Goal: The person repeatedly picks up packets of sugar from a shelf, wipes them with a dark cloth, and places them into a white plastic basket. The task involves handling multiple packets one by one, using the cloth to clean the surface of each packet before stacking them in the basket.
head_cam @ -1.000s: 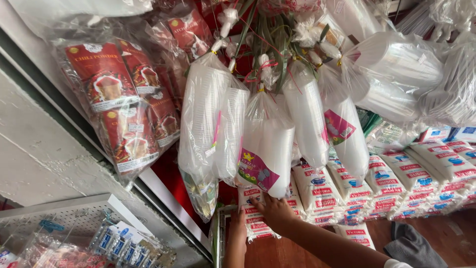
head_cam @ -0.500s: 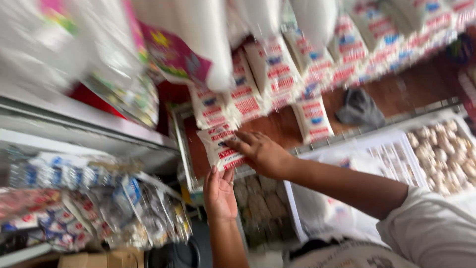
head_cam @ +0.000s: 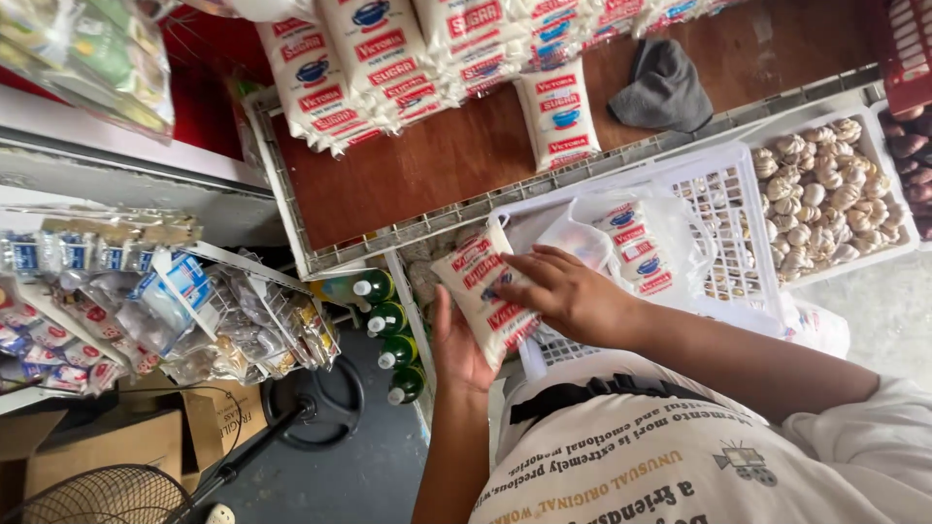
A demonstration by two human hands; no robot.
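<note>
Soft crinkly plastic sugar packet (head_cam: pixel 485 291) lies flat, grasped between left hand (head_cam: pixel 456 349) and right hand (head_cam: pixel 573 296).

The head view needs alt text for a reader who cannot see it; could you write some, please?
A person holds a white and red sugar packet between the left hand beneath and the right hand on top, beside a white plastic basket. More packets line a wooden shelf; green bottles stand below.

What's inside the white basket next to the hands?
The white basket holds a clear bag with one white-and-red packet showing. Anything beneath the bag is covered.
</note>
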